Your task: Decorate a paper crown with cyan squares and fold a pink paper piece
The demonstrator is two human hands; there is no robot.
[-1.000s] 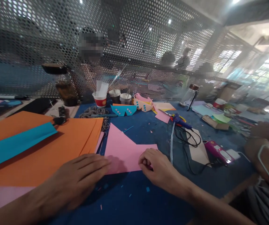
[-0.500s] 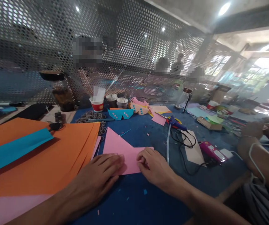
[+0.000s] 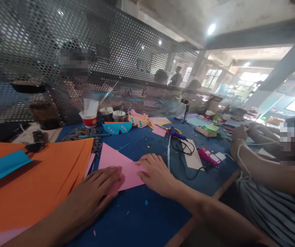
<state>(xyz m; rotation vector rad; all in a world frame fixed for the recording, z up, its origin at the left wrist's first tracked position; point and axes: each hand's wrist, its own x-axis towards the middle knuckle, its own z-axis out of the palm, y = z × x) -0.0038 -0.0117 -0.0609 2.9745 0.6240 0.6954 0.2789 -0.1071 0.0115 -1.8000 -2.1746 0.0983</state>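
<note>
A folded pink paper (image 3: 116, 164) with a pointed top lies on the blue table (image 3: 147, 219). My left hand (image 3: 96, 192) lies flat on its lower left part, fingers stretched out. My right hand (image 3: 156, 173) rests palm down on the paper's right edge, fingers extended and pressing it to the table. Neither hand holds anything up.
A stack of orange sheets (image 3: 42, 181) with a blue strip (image 3: 3, 166) lies to the left. Paper cups (image 3: 89, 118), folded paper boats (image 3: 117, 127), a glue gun (image 3: 176, 133) with cables and a pink device (image 3: 209, 156) sit behind. Another person's arms (image 3: 255, 161) work at right. A perforated metal screen (image 3: 111, 61) backs the table.
The camera has swung up and to the right. Both hands stay on the pink paper; my right hand has opened from a curled pinch to a flat press.
</note>
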